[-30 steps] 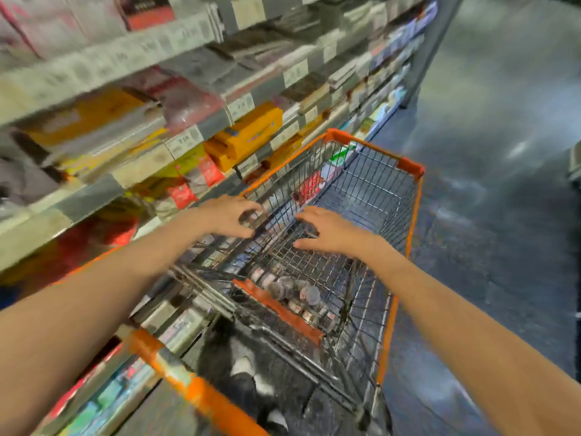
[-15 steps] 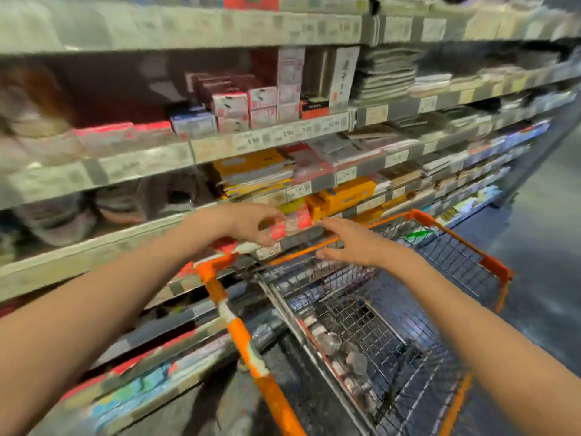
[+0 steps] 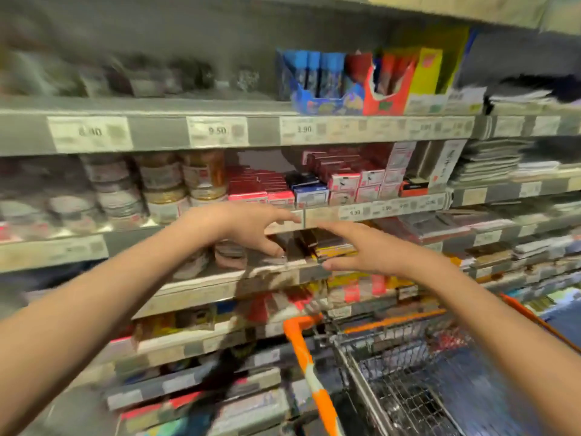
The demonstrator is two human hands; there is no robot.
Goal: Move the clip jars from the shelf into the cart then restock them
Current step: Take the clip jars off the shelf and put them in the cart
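Clip jars [image 3: 185,184], clear tubs with pale label bands and gold or silver contents, stand stacked on the shelf [image 3: 132,243] at left, behind both hands. Price tags [image 3: 217,131] above read 9.50 and 3.90; other writing is blurred. The left hand [image 3: 248,228] is spread open, empty. The right hand [image 3: 371,250] likewise, fingers splayed, holding nothing. At near right, the orange-trimmed wire cart [image 3: 408,372]; its contents cannot be made out.

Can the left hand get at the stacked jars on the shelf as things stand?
Probably yes: the left hand is open and empty just right of the stacked jars, with nothing visible blocking the shelf front.
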